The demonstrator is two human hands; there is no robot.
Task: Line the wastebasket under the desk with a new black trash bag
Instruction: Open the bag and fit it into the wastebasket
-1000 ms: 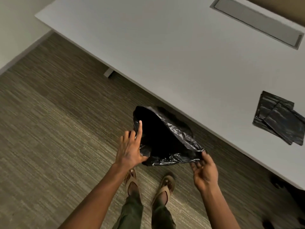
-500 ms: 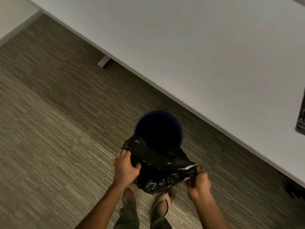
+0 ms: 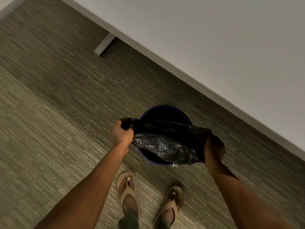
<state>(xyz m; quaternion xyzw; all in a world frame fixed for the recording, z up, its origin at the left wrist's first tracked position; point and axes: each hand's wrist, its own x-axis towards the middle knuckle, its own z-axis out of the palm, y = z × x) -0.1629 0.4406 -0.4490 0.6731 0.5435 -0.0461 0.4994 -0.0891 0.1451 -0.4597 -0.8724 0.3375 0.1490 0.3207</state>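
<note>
Black trash bag (image 3: pixel 166 142) stretched over wastebasket (image 3: pixel 165 107), gripped by left hand (image 3: pixel 122 134) and right hand (image 3: pixel 213 150).

Striped grey-brown carpet floor (image 3: pixel 49 113). Round dark wastebasket (image 3: pixel 165 109) stands on it near the white desk (image 3: pixel 231 38) edge. Grey desk foot (image 3: pixel 104 46) rests on carpet. Two sandalled feet (image 3: pixel 126 189) stand just beside the basket.
</note>
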